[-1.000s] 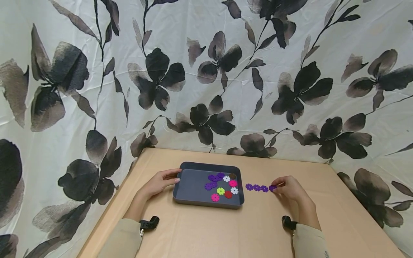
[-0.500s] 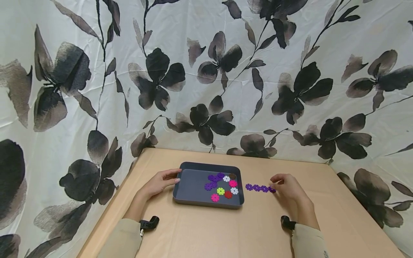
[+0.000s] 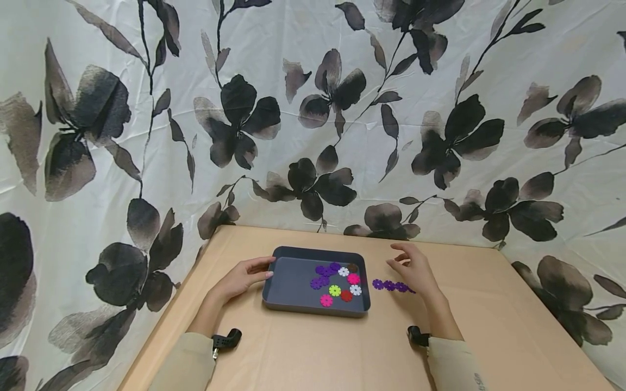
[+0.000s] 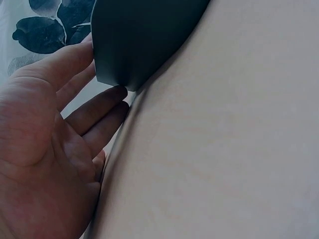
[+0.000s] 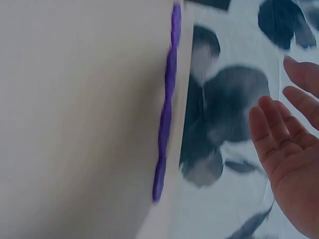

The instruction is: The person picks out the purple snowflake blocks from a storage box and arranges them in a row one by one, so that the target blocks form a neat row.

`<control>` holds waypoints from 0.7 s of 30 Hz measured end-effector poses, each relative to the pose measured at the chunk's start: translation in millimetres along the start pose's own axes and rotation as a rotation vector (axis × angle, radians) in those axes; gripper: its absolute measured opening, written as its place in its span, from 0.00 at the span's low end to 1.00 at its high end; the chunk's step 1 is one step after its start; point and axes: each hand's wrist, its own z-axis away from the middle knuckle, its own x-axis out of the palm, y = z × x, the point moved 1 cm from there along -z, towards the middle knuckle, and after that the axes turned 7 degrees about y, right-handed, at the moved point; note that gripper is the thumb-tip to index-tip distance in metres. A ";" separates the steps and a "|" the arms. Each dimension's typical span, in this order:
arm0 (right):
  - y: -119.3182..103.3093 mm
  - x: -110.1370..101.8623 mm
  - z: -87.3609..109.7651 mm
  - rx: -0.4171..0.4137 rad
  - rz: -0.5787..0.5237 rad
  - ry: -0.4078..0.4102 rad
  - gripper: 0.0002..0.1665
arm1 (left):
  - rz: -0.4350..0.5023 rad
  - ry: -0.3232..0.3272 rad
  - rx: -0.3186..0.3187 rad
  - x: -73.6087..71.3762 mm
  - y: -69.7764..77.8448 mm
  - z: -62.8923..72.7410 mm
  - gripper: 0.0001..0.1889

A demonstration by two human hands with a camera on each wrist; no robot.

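Note:
My left hand (image 3: 240,278) is at the left wall of the dark grey tray (image 3: 293,288), its fingertips touching the wall from outside. In the left wrist view these fingers (image 4: 102,112) are fairly straight against the tray's corner (image 4: 134,45). To the right of the tray, a chain of purple flower-shaped discs (image 3: 389,285) lies on the table, its right end tipped. Just above that chain hovers my right hand (image 3: 413,269), holding nothing, its fingers relaxed and apart. The right wrist view shows the purple chain (image 5: 167,109) edge-on, away from the fingers.
Inside the tray are several purple flower discs (image 3: 323,274), plus pink (image 3: 326,300), yellow-green (image 3: 335,290), red (image 3: 346,295), white (image 3: 355,290) and brown (image 3: 352,267) ones. A floral curtain (image 3: 303,108) hangs behind the table (image 3: 313,353).
My right hand has let go of the chain's right-end purple disc and moved up and left, toward the tray. The chain stays on the table. My left hand stays at the tray.

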 end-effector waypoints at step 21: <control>-55.9 81.1 -13.4 -0.069 -0.160 -0.261 0.24 | -0.005 -0.003 0.006 0.3 -0.2 0.1 0.32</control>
